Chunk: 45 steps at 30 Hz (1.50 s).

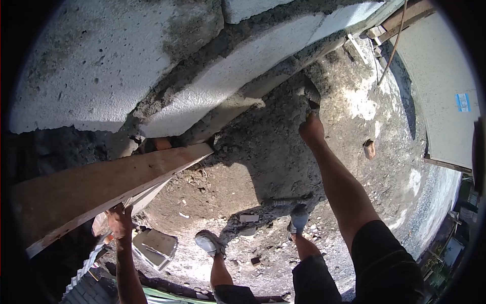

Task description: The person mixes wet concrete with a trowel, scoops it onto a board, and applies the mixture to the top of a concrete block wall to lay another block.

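one hand [120, 221] grips plank [111, 185] edge

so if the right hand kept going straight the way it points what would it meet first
Most likely the grey mortar heaped against the block wall; the right hand points up into it and seems nearly there, though depth is unclear.

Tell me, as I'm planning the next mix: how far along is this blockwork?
Done: white blocks sit mortared together. In hand: left hand holds a wooden plank by them; right hand is in the mortar heap. Left: that sizeable heap, unused.
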Available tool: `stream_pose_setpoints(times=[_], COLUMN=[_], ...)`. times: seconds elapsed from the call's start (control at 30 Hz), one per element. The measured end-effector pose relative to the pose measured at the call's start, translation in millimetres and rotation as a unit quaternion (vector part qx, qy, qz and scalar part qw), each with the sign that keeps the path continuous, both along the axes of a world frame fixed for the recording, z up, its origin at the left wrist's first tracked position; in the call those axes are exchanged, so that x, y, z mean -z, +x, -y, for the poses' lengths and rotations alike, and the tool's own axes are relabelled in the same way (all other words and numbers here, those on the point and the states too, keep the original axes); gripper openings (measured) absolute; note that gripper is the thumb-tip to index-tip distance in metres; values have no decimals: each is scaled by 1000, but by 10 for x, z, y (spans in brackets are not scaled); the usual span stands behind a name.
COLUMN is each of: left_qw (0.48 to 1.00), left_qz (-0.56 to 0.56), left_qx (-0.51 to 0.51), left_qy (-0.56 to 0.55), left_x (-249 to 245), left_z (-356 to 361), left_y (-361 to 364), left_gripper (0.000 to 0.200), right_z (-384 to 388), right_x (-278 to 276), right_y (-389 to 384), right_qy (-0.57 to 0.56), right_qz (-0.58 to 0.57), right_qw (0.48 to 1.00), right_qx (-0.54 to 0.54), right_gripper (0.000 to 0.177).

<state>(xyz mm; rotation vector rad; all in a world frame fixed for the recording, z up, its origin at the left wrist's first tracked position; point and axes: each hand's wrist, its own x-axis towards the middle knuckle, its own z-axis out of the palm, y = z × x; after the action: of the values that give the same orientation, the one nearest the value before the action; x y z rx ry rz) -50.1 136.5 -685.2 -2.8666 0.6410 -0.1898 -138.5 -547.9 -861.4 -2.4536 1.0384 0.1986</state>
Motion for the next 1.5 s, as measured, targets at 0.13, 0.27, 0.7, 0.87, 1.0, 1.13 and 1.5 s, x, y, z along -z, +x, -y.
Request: stream_pose_setpoints(times=[0.13,0.27,0.7,0.87,1.0,1.13,1.5], left_qw=[987,993,997,1000,1000,999,999], left_qz=[-77,-41,-13,2,-14,-25,-37], left_qx=[-141,-108,-74,-25,-18,-28,-25], left_qy=[-21,-15,-27,-7,1,-5,-22], left_x=[49,-71,-115,-43,-90,-61,-100], left_z=[-52,126,232,79,116,120,168], left_y=[-16,-23,-40,-2,-22,-31,-7], left_gripper=[32,31,30,32,32,33,30], right_z=[-882,-1385,-1510,-328,-34,-852,-2177], right_x=[-20,-69,-29,102,229,122,435], right_y=[-274,-478,-890,-250,-5,-393,-981], right_qy=[62,117,110,-20,-37,10,146], right_qz=[-51,-58,70,49,8,-25,126], right_qw=[996,991,990,993,999,997,980], right_qx=[-39,-29,46,101,0,-69,54], right_gripper=[51,54,44,37,40,50,45])
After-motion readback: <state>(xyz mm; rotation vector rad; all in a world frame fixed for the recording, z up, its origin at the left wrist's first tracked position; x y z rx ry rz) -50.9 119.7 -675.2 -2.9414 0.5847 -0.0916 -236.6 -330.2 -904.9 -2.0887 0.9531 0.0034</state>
